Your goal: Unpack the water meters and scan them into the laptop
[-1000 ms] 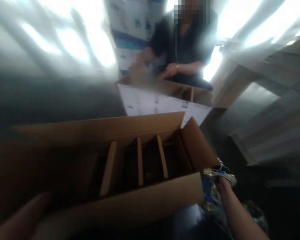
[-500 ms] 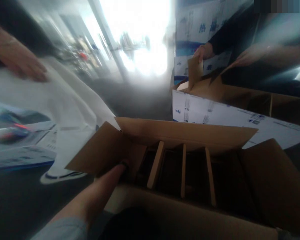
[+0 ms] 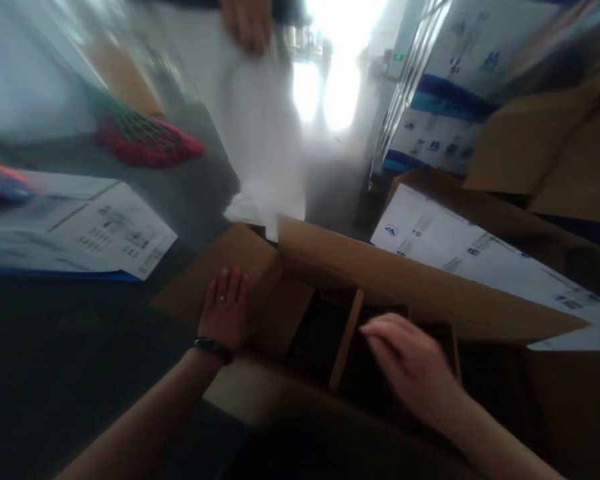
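Meanwhile, the left hand (image 3: 225, 308) is lying open, palm down, on the cardboard box's side flap (image 3: 240, 280); the right hand (image 3: 410, 363), fingers loosely spread, is hovering over the dividers (image 3: 347, 337).

Both hands now at the open brown cardboard box (image 3: 405, 287) — left hand (image 3: 225, 307) flat on its side flap (image 3: 220, 280), right hand (image 3: 410, 367) newly over the dividers (image 3: 347, 337).

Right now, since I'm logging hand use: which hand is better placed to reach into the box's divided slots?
Probably the right hand: it hovers over the cardboard dividers inside the box, fingers pointing in. The left hand lies flat on the end flap, outside.
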